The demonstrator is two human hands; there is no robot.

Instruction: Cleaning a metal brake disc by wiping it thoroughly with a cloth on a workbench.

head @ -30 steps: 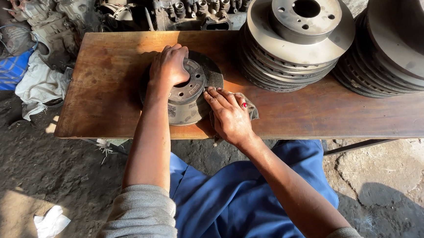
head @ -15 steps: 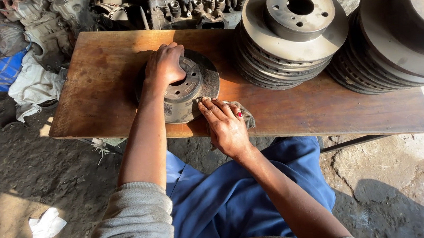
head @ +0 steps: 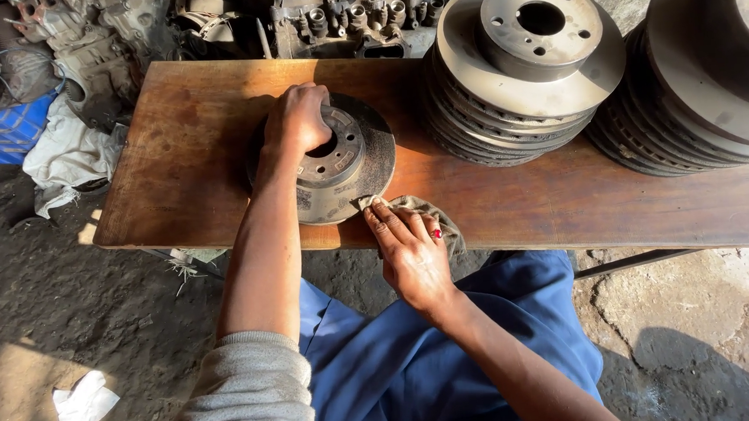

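Your left hand [head: 297, 120] curls over the hub of the brake disc [head: 337, 165] lying flat, hub up (no long axis), near the wooden bench's [head: 172, 162] front edge, while your right hand [head: 410, 247] presses spread fingers on a grey rag [head: 426, 209] touching its rim.

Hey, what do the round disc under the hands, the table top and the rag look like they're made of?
The disc looks like cast metal, probably iron: dull grey, matte, with rusty brown patches and drilled holes. The table top looks like wood, brown with visible grain and a slight sheen. The rag under the right hand looks like soft woven cloth, grey-brown and crumpled. The left hand grips the disc's hub.
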